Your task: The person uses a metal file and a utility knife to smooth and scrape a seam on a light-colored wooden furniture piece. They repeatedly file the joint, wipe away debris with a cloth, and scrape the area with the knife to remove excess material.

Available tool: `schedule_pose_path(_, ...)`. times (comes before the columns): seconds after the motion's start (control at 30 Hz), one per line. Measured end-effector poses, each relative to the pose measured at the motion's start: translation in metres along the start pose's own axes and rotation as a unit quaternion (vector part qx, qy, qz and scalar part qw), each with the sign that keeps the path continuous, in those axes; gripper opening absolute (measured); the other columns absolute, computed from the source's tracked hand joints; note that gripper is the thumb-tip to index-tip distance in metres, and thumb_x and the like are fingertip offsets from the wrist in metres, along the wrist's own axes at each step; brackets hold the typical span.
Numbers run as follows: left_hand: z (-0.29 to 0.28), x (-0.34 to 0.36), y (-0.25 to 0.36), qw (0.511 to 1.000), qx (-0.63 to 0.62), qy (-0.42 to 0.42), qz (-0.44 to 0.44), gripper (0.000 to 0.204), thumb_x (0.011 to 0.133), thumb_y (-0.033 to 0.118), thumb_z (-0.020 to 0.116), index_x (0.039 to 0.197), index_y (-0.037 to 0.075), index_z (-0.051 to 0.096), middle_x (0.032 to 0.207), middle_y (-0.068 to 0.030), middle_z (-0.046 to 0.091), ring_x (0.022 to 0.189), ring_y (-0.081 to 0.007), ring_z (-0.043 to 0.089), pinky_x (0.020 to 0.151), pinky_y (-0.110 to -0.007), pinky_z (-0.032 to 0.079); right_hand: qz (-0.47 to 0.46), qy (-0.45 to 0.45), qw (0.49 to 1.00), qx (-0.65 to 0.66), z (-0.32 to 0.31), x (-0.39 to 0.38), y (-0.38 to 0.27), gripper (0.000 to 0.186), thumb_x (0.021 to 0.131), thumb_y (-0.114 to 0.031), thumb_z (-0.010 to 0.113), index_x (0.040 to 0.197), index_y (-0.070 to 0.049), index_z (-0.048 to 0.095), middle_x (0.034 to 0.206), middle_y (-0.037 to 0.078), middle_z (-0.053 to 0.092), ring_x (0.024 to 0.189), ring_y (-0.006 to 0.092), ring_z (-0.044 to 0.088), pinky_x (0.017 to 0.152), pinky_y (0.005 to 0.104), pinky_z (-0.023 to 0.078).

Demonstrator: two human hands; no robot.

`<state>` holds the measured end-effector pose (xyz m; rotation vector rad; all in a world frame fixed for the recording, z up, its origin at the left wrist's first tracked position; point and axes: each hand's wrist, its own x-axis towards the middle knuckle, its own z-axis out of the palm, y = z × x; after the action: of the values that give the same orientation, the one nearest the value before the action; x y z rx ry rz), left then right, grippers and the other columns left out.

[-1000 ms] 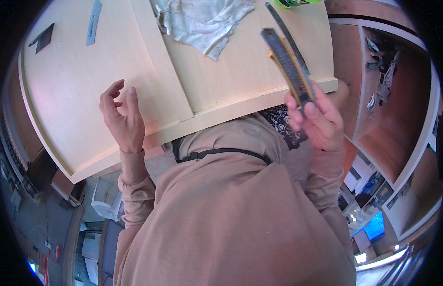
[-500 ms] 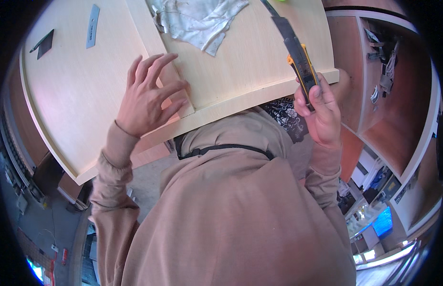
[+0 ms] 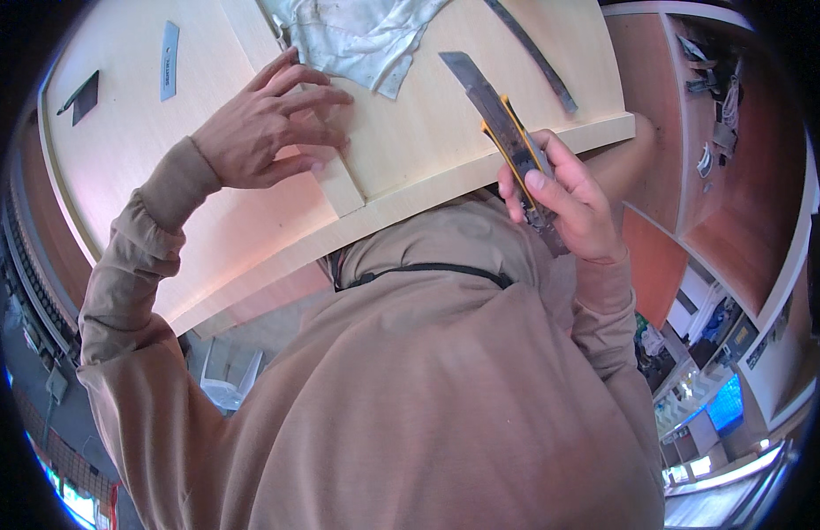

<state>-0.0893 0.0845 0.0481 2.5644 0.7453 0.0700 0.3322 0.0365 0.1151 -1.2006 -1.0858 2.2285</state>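
Observation:
My right hand (image 3: 576,199) is closed around a black and yellow utility knife (image 3: 516,146), which points up and to the left with its broad blade out. Beyond it, a long thin dark strip (image 3: 533,57) lies on the pale wooden panel (image 3: 463,115). My left hand (image 3: 273,124) holds nothing; its fingers are apart and slightly bent over the raised wooden rib (image 3: 341,187) of the panel. Whether the fingertips touch the wood I cannot tell. A crumpled whitish cloth (image 3: 357,40) lies just past the left hand.
On the panel's left part lie a grey-blue flat strip (image 3: 169,62) and a small dark blade-like piece (image 3: 85,99). A raised edge (image 3: 463,181) runs along the panel's near side. Open wooden shelving (image 3: 736,203) with cables and small items stands at the right, a white stool (image 3: 229,375) below left.
My left hand has moved up and slightly toward the cloth, its elbow swinging outward. My right hand has brought the knife left, so the dark strip now shows apart from it.

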Motion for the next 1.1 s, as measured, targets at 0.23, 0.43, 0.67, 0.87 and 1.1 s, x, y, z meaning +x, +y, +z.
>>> schedule_pose_path(0.23,0.001,0.045,0.020,0.985,0.049,-0.018,-0.166,0.076,0.072,0.039,0.101,0.138,0.029,0.064,0.133,-0.0027,0.059,0.131,-0.0317,0.058,0.106,-0.057,0.049,-0.014,-0.009,0.999,-0.029,-0.007,0.021,0.021,0.023,0.109,-0.006,0.058,0.130,-0.004,0.050,0.120,0.009,0.067,0.099,0.0139,0.065,0.093,0.0345,0.054)
schedule_pose_path(0.43,-0.003,0.082,0.017,0.981,0.078,-0.124,-0.131,0.078,0.068,0.030,0.103,0.138,0.024,0.069,0.135,-0.0073,0.062,0.124,-0.0347,0.068,0.095,-0.052,0.061,-0.039,0.010,0.999,0.003,-0.021,0.034,0.039,0.032,0.106,-0.006,0.059,0.136,-0.005,0.047,0.116,0.010,0.066,0.098,0.0158,0.064,0.093,0.0338,0.053)
schedule_pose_path(0.67,-0.012,0.097,-0.002,0.984,0.026,-0.170,-0.052,0.077,0.069,0.023,0.101,0.139,0.015,0.070,0.126,-0.0124,0.065,0.112,-0.0383,0.072,0.096,-0.053,0.063,-0.060,0.011,0.993,0.101,-0.035,0.039,0.063,0.026,0.107,-0.004,0.058,0.132,-0.005,0.050,0.115,0.009,0.069,0.094,0.0163,0.069,0.089,0.0345,0.058)
schedule_pose_path(0.87,-0.012,0.091,0.001,0.986,0.040,-0.148,-0.058,0.075,0.067,0.027,0.100,0.135,0.016,0.070,0.124,-0.0109,0.065,0.112,-0.0383,0.072,0.094,-0.053,0.062,-0.066,0.004,0.988,0.141,-0.044,0.043,0.068,0.025,0.108,-0.004,0.059,0.131,-0.004,0.051,0.114,0.010,0.069,0.093,0.0175,0.071,0.089,0.0379,0.062)
schedule_pose_path(1.1,0.000,0.081,0.003,0.990,0.093,-0.089,-0.052,0.082,0.068,0.038,0.102,0.141,0.025,0.069,0.127,-0.0078,0.063,0.119,-0.0337,0.072,0.096,-0.050,0.064,-0.067,-0.007,0.991,0.112,-0.045,0.049,0.065,0.023,0.109,-0.006,0.061,0.130,-0.004,0.051,0.111,0.009,0.068,0.091,0.0171,0.071,0.091,0.0388,0.063)
